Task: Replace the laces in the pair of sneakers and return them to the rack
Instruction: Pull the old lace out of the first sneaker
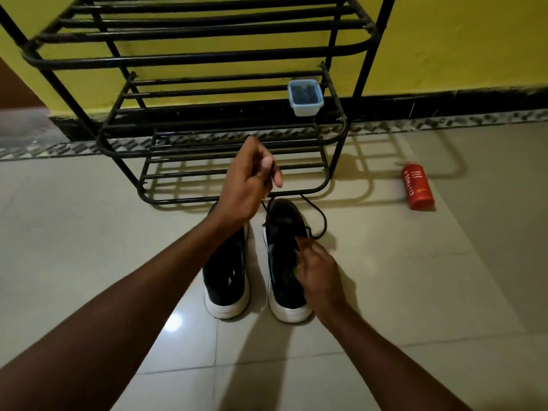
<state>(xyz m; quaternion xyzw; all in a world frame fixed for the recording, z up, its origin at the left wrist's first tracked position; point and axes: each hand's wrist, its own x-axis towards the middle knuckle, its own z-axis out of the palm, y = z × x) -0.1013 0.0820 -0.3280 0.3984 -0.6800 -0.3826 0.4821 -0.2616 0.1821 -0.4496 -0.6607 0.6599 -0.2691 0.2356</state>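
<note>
sneakers (226, 277) on pale tiles (385, 292) by yellow wall (444, 40); left grip (252, 179), right grip (317, 271) pinch lace (322, 221).

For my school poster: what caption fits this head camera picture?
The left hand holds a black lace up from one sneaker while the right hand grips it.

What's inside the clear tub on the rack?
Dark pieces show through the top of the tub on the rack; too blurred to identify. Anything beneath them is covered.
</note>
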